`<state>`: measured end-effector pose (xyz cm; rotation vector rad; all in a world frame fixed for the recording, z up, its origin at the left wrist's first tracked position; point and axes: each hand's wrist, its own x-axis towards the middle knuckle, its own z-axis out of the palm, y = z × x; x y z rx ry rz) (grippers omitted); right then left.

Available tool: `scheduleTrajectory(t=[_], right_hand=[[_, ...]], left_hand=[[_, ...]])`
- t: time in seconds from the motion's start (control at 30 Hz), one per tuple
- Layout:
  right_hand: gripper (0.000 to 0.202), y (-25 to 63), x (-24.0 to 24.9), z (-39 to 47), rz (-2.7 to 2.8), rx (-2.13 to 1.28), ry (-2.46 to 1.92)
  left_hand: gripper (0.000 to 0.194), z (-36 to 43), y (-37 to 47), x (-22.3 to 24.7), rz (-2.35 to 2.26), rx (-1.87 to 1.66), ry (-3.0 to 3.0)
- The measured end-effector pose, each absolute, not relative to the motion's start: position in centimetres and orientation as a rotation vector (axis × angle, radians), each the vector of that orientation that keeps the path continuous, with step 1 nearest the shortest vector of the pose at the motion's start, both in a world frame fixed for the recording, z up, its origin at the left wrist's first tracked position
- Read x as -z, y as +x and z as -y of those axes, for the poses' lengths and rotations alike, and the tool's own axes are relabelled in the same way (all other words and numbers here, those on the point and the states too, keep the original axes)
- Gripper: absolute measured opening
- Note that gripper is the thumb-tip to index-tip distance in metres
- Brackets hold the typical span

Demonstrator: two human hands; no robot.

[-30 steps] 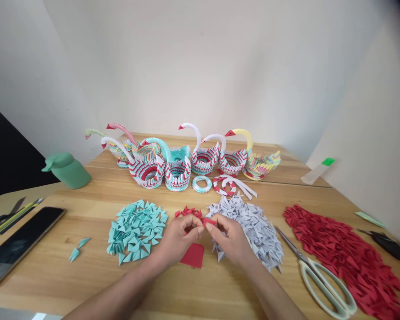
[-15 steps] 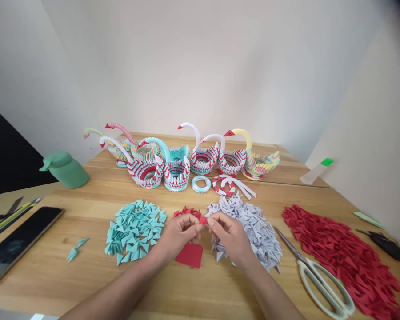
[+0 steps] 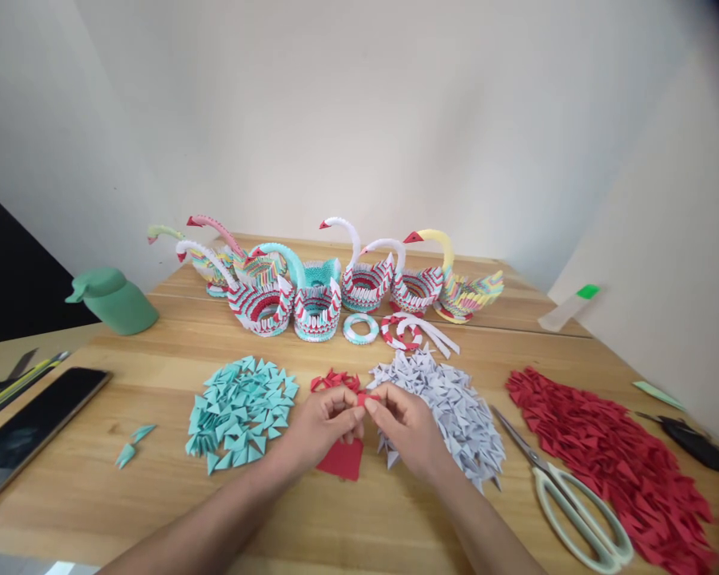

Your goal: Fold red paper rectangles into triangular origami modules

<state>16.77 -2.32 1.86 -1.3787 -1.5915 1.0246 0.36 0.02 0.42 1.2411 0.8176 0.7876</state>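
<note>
Fingers of the left hand (image 3: 328, 419) and right hand (image 3: 404, 421) pinch a small red paper piece (image 3: 365, 398) above the light wooden desk (image 3: 359, 535), near a flat red paper sheet (image 3: 343, 461), between heaped turquoise paper triangles (image 3: 243, 415) and pale lavender paper triangles (image 3: 455, 415).

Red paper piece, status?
Left hand, right hand: both pinch red paper piece. Red paper sheet lies on table. Right hand partly hides grey pile.

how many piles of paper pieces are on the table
4: teal pile, left; small red pile, beyond the hands, partly hidden; grey pile, behind and beside the right hand; large red pile, far right. The hands could hide more.
</note>
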Motion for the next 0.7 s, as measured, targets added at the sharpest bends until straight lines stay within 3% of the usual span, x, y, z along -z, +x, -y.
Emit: scheduleTrajectory(t=[0.13,0.33,0.57,0.7], right_hand=[[0.035,17.0,-1.9,2.3,1.535,-1.091,-1.356],[0.037,16.9,-2.1,2.4,1.586,-0.901,-1.411],[0.033,17.0,-1.4,2.2,1.543,-1.203,-1.275],[0.03,17.0,-1.1,2.3,1.576,-1.144,-1.345]], left_hand=[[0.044,-0.1,0.3,-0.5,-0.831,-0.803,1.252],[0.043,0.1,0.4,-0.5,-0.819,-0.796,1.267],[0.043,-0.1,0.1,-0.7,-0.808,-0.828,1.276],[0.042,-0.1,0.2,-0.3,-0.786,-0.819,1.294]])
